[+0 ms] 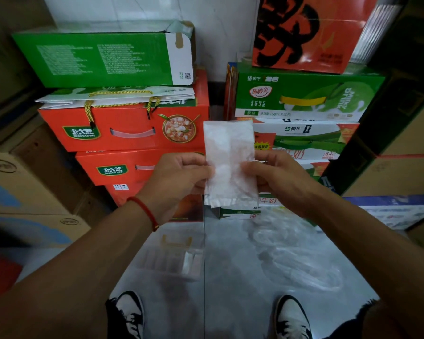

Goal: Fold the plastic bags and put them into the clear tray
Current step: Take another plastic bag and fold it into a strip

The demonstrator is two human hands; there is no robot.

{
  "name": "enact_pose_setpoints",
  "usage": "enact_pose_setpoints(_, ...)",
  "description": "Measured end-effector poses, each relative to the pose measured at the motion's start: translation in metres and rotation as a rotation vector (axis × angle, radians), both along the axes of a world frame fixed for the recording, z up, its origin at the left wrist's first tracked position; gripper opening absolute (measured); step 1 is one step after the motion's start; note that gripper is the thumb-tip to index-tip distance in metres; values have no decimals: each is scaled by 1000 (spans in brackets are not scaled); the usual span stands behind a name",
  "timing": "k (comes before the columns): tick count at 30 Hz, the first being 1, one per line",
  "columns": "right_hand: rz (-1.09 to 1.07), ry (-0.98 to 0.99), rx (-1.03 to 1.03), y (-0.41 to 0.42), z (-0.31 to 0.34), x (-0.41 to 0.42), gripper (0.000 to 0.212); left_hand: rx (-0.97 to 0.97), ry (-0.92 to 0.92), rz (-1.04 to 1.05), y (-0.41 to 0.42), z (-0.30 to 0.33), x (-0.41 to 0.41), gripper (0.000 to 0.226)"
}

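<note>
Both hands pinch a folded plastic bag upright at chest height.

Left hand [179, 177] and right hand [277, 177] each grip one long edge of the bag [229, 162]; the clear tray [174, 259] sits on the floor below, nearer the left hand.

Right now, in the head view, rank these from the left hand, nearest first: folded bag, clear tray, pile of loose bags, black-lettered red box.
1. Folded bag: in the left hand.
2. Clear tray: floor, below.
3. Pile of loose bags: floor, right.
4. Black-lettered red box: top right stack.
</note>
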State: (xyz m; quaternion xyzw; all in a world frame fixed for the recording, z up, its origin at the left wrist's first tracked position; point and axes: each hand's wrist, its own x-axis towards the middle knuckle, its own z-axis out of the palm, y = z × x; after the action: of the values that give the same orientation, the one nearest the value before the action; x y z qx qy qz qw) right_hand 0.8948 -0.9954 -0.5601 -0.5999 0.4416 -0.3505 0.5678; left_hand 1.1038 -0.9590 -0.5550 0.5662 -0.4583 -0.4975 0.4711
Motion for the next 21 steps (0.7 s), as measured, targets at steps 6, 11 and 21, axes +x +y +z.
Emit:
enact_pose_setpoints(6, -17, -96, -57, -1, 1, -3, 17, 25, 260, 54, -1, 4, -1, 19)
enact_pose_setpoints(11, -68, -276, 86, 1, 11, 2, 33, -143, 137, 83, 0, 3, -4, 35)
enact_pose_setpoints(21, -207, -219, 67, 14, 3, 26, 45, -358, 27, 79, 1, 2, -5, 29)
